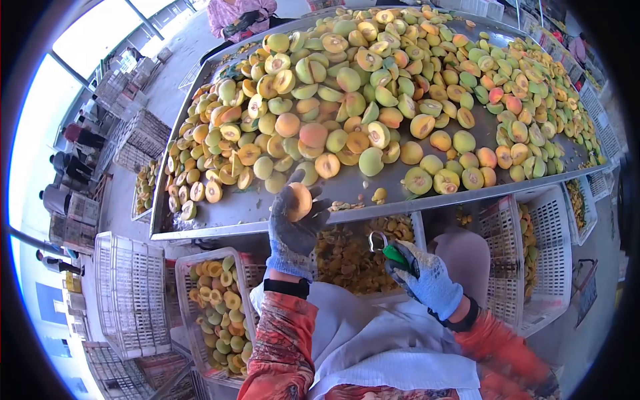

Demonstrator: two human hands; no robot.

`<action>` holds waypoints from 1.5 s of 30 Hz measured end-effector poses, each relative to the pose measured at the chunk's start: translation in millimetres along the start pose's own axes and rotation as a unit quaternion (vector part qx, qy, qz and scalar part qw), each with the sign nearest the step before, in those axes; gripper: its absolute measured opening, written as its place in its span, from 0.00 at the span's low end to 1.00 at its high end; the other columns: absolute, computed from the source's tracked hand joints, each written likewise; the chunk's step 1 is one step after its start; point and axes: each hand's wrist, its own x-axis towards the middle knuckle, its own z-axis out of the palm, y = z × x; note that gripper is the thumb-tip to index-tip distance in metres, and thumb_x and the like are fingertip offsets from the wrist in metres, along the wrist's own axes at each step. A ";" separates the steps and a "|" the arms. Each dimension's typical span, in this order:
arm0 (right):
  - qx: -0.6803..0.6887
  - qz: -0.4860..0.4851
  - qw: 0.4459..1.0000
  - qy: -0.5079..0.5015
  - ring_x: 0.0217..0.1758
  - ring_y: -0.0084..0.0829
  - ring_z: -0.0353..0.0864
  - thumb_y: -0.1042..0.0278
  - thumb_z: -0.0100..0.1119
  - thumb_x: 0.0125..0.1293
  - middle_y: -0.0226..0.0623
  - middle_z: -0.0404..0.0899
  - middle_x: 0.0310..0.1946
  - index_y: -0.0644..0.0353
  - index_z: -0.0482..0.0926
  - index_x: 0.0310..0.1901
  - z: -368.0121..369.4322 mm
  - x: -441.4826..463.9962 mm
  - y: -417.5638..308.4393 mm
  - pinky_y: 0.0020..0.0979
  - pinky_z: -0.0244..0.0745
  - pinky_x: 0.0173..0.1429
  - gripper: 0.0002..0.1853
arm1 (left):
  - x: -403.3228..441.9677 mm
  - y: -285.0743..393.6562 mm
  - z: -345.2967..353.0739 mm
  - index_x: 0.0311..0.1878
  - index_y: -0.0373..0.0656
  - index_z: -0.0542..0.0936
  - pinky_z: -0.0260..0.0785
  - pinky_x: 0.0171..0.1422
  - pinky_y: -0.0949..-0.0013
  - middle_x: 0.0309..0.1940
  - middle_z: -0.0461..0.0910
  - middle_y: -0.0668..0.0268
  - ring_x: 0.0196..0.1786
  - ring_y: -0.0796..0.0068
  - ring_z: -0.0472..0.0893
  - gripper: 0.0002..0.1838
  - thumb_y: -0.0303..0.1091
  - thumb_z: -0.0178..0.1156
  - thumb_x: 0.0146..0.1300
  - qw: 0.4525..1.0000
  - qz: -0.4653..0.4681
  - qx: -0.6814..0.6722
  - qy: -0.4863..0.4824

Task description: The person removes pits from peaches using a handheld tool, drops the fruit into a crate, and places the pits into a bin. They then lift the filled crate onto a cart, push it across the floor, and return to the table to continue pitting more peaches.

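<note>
My left hand (291,233), in a grey-and-blue work glove, is at the table's front edge. A peach half (299,202) with orange-yellow flesh is in its grip. Lower and to the right, my right hand (427,277), gloved the same way, is closed around the green handle of a pitting tool (393,253). A curved metal loop at the tool's end points up and left, apart from the peach half. Beyond both hands, a large heap of halved peaches (347,87) covers much of the metal table (233,208); some show stones.
Below the table edge, a crate (363,260) holds pits and scraps. A white crate of peach halves (223,313) stands at left, stacked crates (130,293) beside it. More crates (547,267) are at right. Across the table sits a person in pink (240,17); others work far left.
</note>
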 end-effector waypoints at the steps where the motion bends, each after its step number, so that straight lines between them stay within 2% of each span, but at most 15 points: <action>1: 0.006 -0.079 0.997 0.013 0.39 0.43 0.80 0.63 0.63 0.55 0.44 0.79 0.38 0.60 0.72 0.50 4.1 6.4 -14.7 0.35 0.75 0.40 0.22 | -14.2 -2.5 1.9 0.58 0.46 0.68 0.77 0.43 0.54 0.46 0.75 0.54 0.45 0.56 0.79 0.26 0.48 0.55 0.60 1.000 -0.004 -0.006 0.023; 5: -0.069 -0.177 0.982 -0.010 0.35 0.42 0.81 0.64 0.62 0.55 0.44 0.80 0.36 0.61 0.72 0.51 26.0 20.2 -46.5 0.35 0.75 0.36 0.22 | -40.4 -18.3 -14.3 0.56 0.42 0.69 0.76 0.43 0.56 0.45 0.75 0.56 0.44 0.58 0.79 0.22 0.43 0.53 0.62 0.997 0.065 0.023 0.027; 7: -0.115 -0.193 0.974 -0.032 0.35 0.45 0.80 0.63 0.64 0.55 0.46 0.79 0.36 0.63 0.71 0.51 27.6 22.6 -64.9 0.36 0.75 0.37 0.24 | -51.1 -17.0 -20.9 0.52 0.37 0.73 0.76 0.43 0.62 0.41 0.77 0.58 0.41 0.63 0.80 0.19 0.41 0.53 0.63 0.840 0.229 0.492 -0.023; 10: -0.167 -0.222 0.961 -0.019 0.35 0.44 0.80 0.62 0.63 0.55 0.48 0.79 0.35 0.64 0.70 0.52 34.2 22.6 -63.8 0.37 0.75 0.37 0.25 | -72.5 0.4 18.4 0.48 0.33 0.75 0.75 0.42 0.70 0.37 0.79 0.59 0.37 0.68 0.81 0.18 0.39 0.54 0.64 0.985 0.000 0.147 0.085; 20: -0.110 -0.157 0.975 -0.115 0.36 0.45 0.80 0.61 0.61 0.55 0.51 0.77 0.37 0.63 0.69 0.53 37.7 8.0 -55.0 0.37 0.74 0.38 0.25 | -86.8 -1.7 36.7 0.42 0.35 0.80 0.70 0.37 0.75 0.32 0.79 0.61 0.32 0.76 0.77 0.16 0.40 0.55 0.61 0.882 0.056 0.449 0.134; 22: 0.034 -0.257 0.965 -0.038 0.19 0.35 0.77 0.61 0.53 0.63 0.42 0.77 0.23 0.56 0.74 0.44 47.2 11.0 -36.3 0.35 0.68 0.21 0.12 | -83.7 -6.9 36.0 0.43 0.36 0.80 0.66 0.26 0.83 0.29 0.78 0.71 0.25 0.86 0.72 0.11 0.32 0.56 0.60 0.878 0.051 0.460 0.124; 24: 0.283 0.138 0.911 -0.266 0.20 0.22 0.70 0.62 0.49 0.65 0.30 0.73 0.25 0.56 0.72 0.45 18.2 6.9 -62.4 0.24 0.65 0.21 0.11 | -75.8 -7.5 39.4 0.47 0.34 0.77 0.69 0.38 0.77 0.37 0.80 0.66 0.40 0.80 0.76 0.16 0.35 0.55 0.61 0.862 0.117 0.493 0.010; 26: 0.406 0.159 0.874 -0.215 0.17 0.16 0.62 0.66 0.42 0.68 0.23 0.65 0.20 0.54 0.71 0.42 20.4 8.4 -57.6 0.21 0.58 0.17 0.07 | -68.2 -15.6 46.2 0.52 0.33 0.74 0.71 0.50 0.70 0.47 0.76 0.61 0.46 0.73 0.76 0.19 0.37 0.54 0.63 0.929 0.101 0.356 0.027; 28: 0.438 0.129 0.875 -0.164 0.19 0.24 0.68 0.66 0.45 0.67 0.31 0.71 0.22 0.55 0.72 0.44 30.5 5.6 -55.2 0.27 0.64 0.20 0.08 | -69.2 -37.9 65.6 0.54 0.36 0.73 0.74 0.40 0.70 0.46 0.75 0.60 0.44 0.71 0.76 0.21 0.42 0.54 0.63 0.932 0.128 0.326 0.090; 30: 0.261 0.023 0.961 -0.082 0.38 0.45 0.77 0.63 0.49 0.65 0.49 0.77 0.37 0.57 0.73 0.50 33.7 1.5 -53.9 0.35 0.69 0.43 0.14 | -42.6 -27.1 4.3 0.56 0.39 0.71 0.72 0.35 0.71 0.46 0.74 0.60 0.43 0.70 0.76 0.25 0.49 0.50 0.63 0.952 -0.005 0.304 0.042; 34: 0.171 -0.020 0.985 0.022 0.37 0.39 0.78 0.60 0.51 0.63 0.41 0.78 0.36 0.57 0.73 0.51 33.8 -8.9 -41.0 0.35 0.71 0.41 0.17 | -87.9 -47.0 115.3 0.53 0.34 0.72 0.71 0.50 0.57 0.46 0.75 0.53 0.48 0.58 0.75 0.22 0.42 0.45 0.63 0.861 0.085 0.498 0.049; 39: 0.199 -0.028 0.979 0.012 0.38 0.39 0.77 0.63 0.52 0.61 0.38 0.78 0.37 0.61 0.71 0.50 2.7 -12.4 -37.2 0.36 0.70 0.45 0.17 | -73.9 -46.0 119.7 0.48 0.31 0.76 0.73 0.45 0.64 0.40 0.77 0.53 0.44 0.61 0.77 0.21 0.38 0.44 0.62 0.830 0.078 0.552 0.005; 42: 0.351 -0.158 0.908 -0.168 0.38 0.31 0.74 0.64 0.57 0.61 0.36 0.73 0.34 0.59 0.71 0.49 -4.9 -3.6 -20.9 0.33 0.71 0.45 0.16 | -78.9 -46.5 123.9 0.47 0.31 0.76 0.74 0.43 0.65 0.37 0.78 0.53 0.40 0.63 0.78 0.20 0.37 0.44 0.62 0.834 0.044 0.549 -0.007; 43: 0.344 -0.158 0.910 -0.171 0.38 0.31 0.74 0.64 0.57 0.61 0.36 0.73 0.34 0.59 0.71 0.49 2.3 0.1 -12.2 0.33 0.71 0.45 0.16 | -88.5 -51.5 131.2 0.45 0.31 0.77 0.74 0.41 0.66 0.34 0.79 0.54 0.36 0.63 0.79 0.20 0.38 0.45 0.62 0.740 0.171 0.645 -0.081; 45: 0.171 -0.353 0.916 -0.081 0.48 0.39 0.71 0.67 0.44 0.66 0.47 0.70 0.46 0.65 0.66 0.57 37.4 6.8 12.6 0.36 0.66 0.54 0.19 | -85.9 -49.6 127.2 0.46 0.31 0.77 0.74 0.40 0.66 0.34 0.79 0.54 0.36 0.63 0.79 0.20 0.39 0.45 0.63 0.721 0.202 0.655 -0.101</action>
